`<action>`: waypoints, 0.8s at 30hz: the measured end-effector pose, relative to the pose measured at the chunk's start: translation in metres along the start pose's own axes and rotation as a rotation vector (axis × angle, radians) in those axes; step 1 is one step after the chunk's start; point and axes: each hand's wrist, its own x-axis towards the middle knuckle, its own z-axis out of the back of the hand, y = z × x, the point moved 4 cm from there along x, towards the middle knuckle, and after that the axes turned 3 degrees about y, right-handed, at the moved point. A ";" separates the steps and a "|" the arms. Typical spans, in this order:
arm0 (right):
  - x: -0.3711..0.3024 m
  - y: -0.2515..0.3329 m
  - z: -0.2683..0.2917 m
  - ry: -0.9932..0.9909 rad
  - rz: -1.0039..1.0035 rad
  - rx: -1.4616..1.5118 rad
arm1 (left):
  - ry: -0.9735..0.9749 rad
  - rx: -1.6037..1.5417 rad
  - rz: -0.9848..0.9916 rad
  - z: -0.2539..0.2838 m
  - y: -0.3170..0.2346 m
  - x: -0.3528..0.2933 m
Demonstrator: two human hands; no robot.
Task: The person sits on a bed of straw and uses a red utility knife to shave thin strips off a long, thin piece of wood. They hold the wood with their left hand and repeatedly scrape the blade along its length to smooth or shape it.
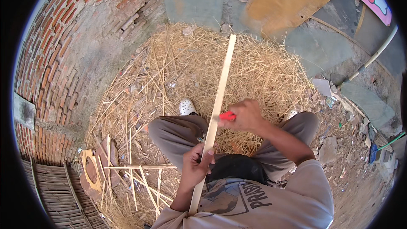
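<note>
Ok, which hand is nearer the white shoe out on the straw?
Right. The right hand, gripping a red-handled tool against the bamboo strip, sits just right of the white shoe. The left hand grips the strip lower down, farther from the shoe.

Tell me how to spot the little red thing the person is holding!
Find the big heap of dry straw, then the long pale wooden strip lying across it toward the person's lap. The right hand presses a small red-handled tool against that strip. It is the only bright red thing among all the yellow and brown.
</note>
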 end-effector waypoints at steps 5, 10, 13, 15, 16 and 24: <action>0.000 0.000 0.000 0.032 0.084 -0.008 | -0.015 0.114 -0.032 -0.001 -0.004 0.000; 0.013 -0.010 0.003 -0.107 0.169 -0.041 | -0.026 0.130 -0.040 -0.002 -0.006 0.002; 0.016 -0.028 0.006 -0.076 0.040 -0.111 | 0.002 0.123 -0.025 -0.002 -0.010 0.001; 0.024 -0.065 0.009 0.023 -0.270 -0.217 | 0.043 0.121 0.004 -0.005 -0.001 -0.007; 0.025 -0.080 0.013 0.037 -0.311 -0.234 | 0.066 0.118 0.017 -0.007 0.003 -0.011; 0.035 -0.131 0.019 0.087 -0.564 -0.186 | 0.103 0.062 0.046 -0.007 0.004 -0.025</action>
